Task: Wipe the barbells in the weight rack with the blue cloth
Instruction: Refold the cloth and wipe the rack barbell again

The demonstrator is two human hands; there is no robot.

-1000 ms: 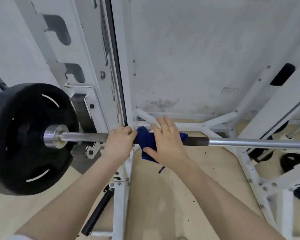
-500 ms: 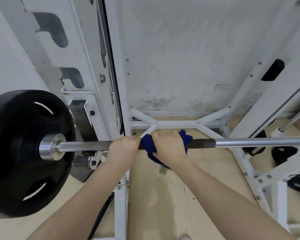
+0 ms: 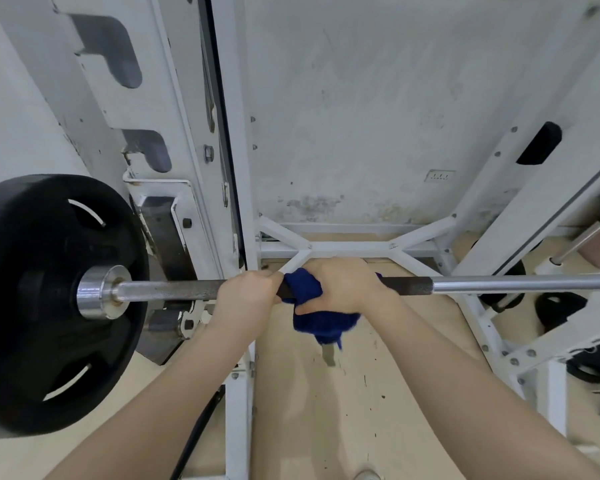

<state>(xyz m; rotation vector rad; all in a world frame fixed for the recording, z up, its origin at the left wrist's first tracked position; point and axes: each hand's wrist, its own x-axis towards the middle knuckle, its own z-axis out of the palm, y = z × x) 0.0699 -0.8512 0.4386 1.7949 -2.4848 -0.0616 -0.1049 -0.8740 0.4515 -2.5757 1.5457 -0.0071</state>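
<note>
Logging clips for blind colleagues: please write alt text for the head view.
Right hand wraps a blue cloth around a barbell in a white rack, while the left hand grips the bar beside it. A black plate sits at the left end.

A stained, off-white plastered wall (image 3: pixel 378 98) is seen at the back, and a small white wall socket (image 3: pixel 440 175) is set low on it. A beige floor (image 3: pixel 378 393), marked with dark specks, is spread below. At the right, several loose black weight plates (image 3: pixel 560 306) are seen on the floor near the white frame. A black round tube (image 3: pixel 196 436) is laid slanting near the bottom edge. The toe of a pale shoe (image 3: pixel 368 475) is visible at the bottom edge.
</note>
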